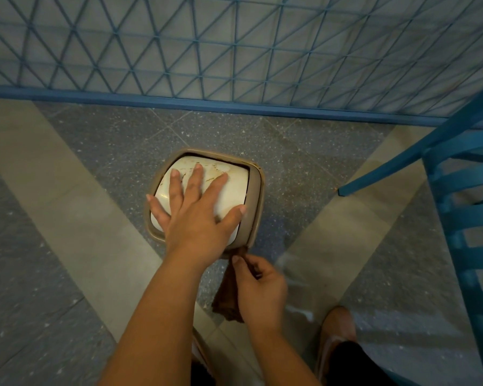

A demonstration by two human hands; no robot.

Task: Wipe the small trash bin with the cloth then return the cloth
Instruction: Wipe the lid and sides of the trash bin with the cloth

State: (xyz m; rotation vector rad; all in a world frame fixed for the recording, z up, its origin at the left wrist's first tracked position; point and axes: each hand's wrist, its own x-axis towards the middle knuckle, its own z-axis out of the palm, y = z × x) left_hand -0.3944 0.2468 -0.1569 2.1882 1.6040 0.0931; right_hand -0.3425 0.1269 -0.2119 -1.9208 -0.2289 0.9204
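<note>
A small trash bin (255, 196) with a tan rim and a stained cream swing lid (234, 185) stands on the floor in the middle of the head view. My left hand (195, 210) lies flat on the lid with the fingers spread and straight. Just below the bin's near edge, my right hand (258, 288) pinches a dark brown cloth (226, 299), which hangs bunched against the bin's near side.
A blue metal lattice fence (234, 51) with a blue base rail runs across the back. A blue slatted chair (463, 218) stands at the right, one leg near the bin. My foot (338, 330) is on the tiled floor at the lower right.
</note>
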